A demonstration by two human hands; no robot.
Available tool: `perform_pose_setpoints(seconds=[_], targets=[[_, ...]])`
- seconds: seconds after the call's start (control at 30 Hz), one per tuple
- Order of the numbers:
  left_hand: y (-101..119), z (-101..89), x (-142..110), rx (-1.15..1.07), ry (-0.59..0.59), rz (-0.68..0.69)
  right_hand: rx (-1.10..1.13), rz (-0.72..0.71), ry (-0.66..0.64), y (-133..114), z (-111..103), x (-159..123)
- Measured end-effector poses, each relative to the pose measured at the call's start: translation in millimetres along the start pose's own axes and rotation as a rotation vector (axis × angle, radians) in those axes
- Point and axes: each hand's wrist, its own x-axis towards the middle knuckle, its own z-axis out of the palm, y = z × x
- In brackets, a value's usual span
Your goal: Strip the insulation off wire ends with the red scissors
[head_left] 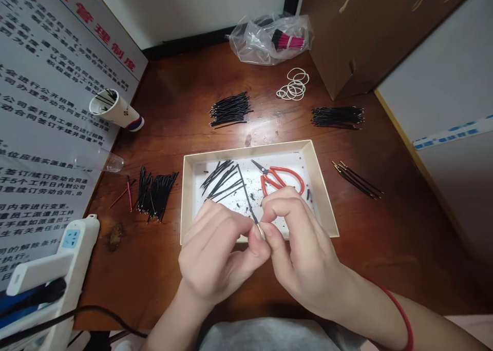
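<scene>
Two hands: left hand (215,253) and right hand (304,253), grips clenched on one black wire (248,199) above a cream cardboard tray (246,148); loose wires (219,179) remain inside, wire heaps (230,110) lie outside.

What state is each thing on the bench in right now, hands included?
Left hand: pinching the black wire near its metal tip.
Right hand: pinching the same wire at the tip.
Black wire: held up, slanting over the tray.
Cream cardboard tray: on the table, holding wires and scissors.
Red-handled scissors: lying in the tray.
Paper cup: on its side, wires inside.
Plastic bag: crumpled, a pink-banded wire bundle inside.
Rubber bands: loose on the table.
</scene>
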Motion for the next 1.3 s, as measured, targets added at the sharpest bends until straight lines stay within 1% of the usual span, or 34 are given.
perform_pose_setpoints(seconds=[0.07, 0.13, 0.2, 0.27, 0.4, 0.5, 0.6, 0.67, 0.77, 0.9, 1.03, 1.1, 1.17, 1.23, 1.3], targets=[[-2, -0.9, 0, 0.013, -0.021, 0.013, 0.003, -0.01, -0.021, 2, -6, 2], [-5, -2.7, 1, 0.052, -0.061, 0.044, -0.016, -0.036, -0.093, 5, -15, 6], [-8, -4.6, 3, 0.101, -0.101, 0.077, -0.101, -0.084, -0.165, 8, -23, 10], [-10, -5.8, 3, 0.134, -0.126, 0.097, -0.172, -0.151, -0.19, 9, -29, 12], [-10, -6.7, 5, 0.18, -0.146, 0.13, -0.284, -0.278, -0.168, 8, -33, 13], [-11, -7.2, 6, 0.216, -0.198, 0.173, -0.394, -0.316, -0.259, 7, -36, 14], [-12, -7.8, 6, 0.251, -0.277, 0.193, -0.409, -0.311, -0.38, 8, -40, 16], [-13, -8.0, 5, 0.261, -0.315, 0.192, -0.386, -0.272, -0.427, 8, -42, 17], [-13, -8.7, 5, 0.262, -0.341, 0.209, -0.388, -0.219, -0.475, 8, -44, 19], [-13, -11.3, 6, 0.279, -0.361, 0.247, -0.424, -0.223, -0.528, 9, -44, 20], [-12, -13.4, 8, 0.29, -0.418, 0.272, -0.381, -0.17, -0.6, 10, -45, 22], [-13, -13.3, 8, 0.287, -0.441, 0.281, -0.35, -0.153, -0.611, 10, -46, 23], [-14, -12.6, 8, 0.272, -0.439, 0.286, -0.32, -0.159, -0.592, 12, -45, 24], [-16, -11.4, 7, 0.248, -0.405, 0.28, -0.276, -0.187, -0.533, 15, -43, 25], [-18, -9.8, 5, 0.215, -0.332, 0.272, -0.239, -0.234, -0.441, 17, -39, 25]])
